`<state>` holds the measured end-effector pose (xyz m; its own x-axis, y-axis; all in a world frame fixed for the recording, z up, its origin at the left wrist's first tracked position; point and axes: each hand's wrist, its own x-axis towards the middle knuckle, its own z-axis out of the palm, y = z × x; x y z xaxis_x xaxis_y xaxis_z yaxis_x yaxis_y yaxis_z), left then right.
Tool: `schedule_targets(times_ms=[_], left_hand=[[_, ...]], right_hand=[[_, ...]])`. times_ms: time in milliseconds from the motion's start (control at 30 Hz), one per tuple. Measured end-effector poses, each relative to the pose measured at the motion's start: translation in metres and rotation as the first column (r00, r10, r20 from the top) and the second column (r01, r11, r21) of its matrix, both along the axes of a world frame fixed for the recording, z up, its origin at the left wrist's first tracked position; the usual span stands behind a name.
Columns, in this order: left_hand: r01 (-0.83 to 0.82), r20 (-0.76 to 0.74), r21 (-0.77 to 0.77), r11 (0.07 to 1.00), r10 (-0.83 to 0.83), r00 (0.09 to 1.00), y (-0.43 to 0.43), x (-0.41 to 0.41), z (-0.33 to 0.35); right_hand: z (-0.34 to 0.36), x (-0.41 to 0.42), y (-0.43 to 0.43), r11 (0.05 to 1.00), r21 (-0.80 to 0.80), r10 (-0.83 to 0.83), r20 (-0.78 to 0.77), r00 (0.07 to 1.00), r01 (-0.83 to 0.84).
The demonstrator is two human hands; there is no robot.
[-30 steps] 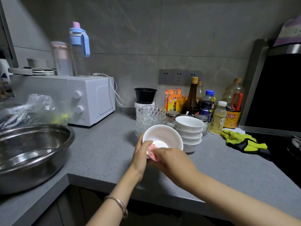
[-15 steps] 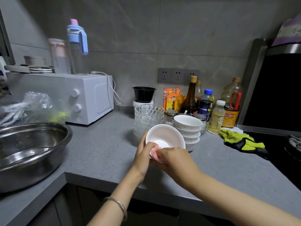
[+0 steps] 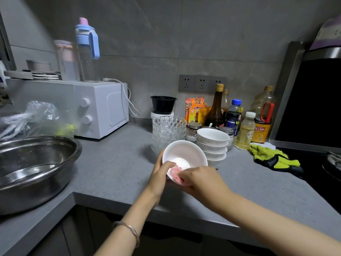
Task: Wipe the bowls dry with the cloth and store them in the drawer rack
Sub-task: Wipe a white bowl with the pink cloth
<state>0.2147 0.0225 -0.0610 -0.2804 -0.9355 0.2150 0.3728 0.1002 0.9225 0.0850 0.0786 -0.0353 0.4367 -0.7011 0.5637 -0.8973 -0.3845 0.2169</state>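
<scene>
**White bowl held over the grey counter, pink cloth inside**

The white bowl point(image 3: 184, 156), round, smooth and glazed, is tilted toward the camera above the speckled grey counter point(image 3: 114, 167), just in front of the stack of white bowls point(image 3: 213, 145). The left hand point(image 3: 159, 177) curls around its near-left rim, thumb inside. The right hand point(image 3: 201, 180) has its fingers closed on a pink cloth point(image 3: 175, 172) pressed against the bowl's inner wall. Left of the stack stand nested faceted glass bowls point(image 3: 168, 130). Far left of it, a wide steel basin point(image 3: 35, 169) gleams; its contents cannot be told.
</scene>
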Motion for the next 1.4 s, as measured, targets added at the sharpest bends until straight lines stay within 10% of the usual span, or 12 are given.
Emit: schedule_targets(times_ms=[100, 267, 400, 633, 867, 1067, 1267, 1400], left_hand=[[-0.103, -0.009, 0.002, 0.995, 0.103, 0.995, 0.001, -0.004, 0.004], [0.115, 0.331, -0.151, 0.982, -0.059, 0.942, -0.011, 0.021, 0.014], [0.352, 0.443, -0.045, 0.935, -0.297, 0.846, -0.011, 0.023, 0.029], [0.182, 0.372, -0.098, 0.978, -0.134, 0.919, -0.016, 0.022, 0.025], [-0.037, 0.253, -0.07, 0.997, 0.054, 0.966, -0.004, 0.012, 0.024], [-0.045, 0.25, -0.065, 0.997, 0.06, 0.967, -0.002, 0.014, 0.02], [-0.074, 0.221, -0.006, 0.997, 0.074, 0.972, -0.003, 0.015, 0.016], [-0.016, 0.207, 0.025, 1.0, 0.011, 0.978, -0.001, 0.012, 0.017]], right_hand=[[0.001, 0.011, 0.003, 0.982, 0.186, -0.043, 0.056, 0.998, 0.032], [0.018, -0.041, -0.011, 0.992, 0.045, 0.124, -0.608, 0.784, -0.122], [0.044, -0.044, -0.015, 0.992, 0.05, 0.112, -0.778, 0.618, -0.116], [0.022, -0.041, -0.007, 0.998, 0.005, 0.048, -0.574, 0.817, -0.055], [0.013, -0.004, 0.018, 0.913, 0.406, 0.091, -0.086, 0.992, -0.048], [0.012, -0.009, 0.003, 0.968, 0.198, -0.076, -0.35, 0.934, 0.153], [0.011, -0.004, 0.009, 0.914, 0.395, 0.145, -0.107, 0.984, -0.092], [0.003, -0.008, -0.003, 0.974, 0.223, 0.014, -0.258, 0.966, 0.045]])
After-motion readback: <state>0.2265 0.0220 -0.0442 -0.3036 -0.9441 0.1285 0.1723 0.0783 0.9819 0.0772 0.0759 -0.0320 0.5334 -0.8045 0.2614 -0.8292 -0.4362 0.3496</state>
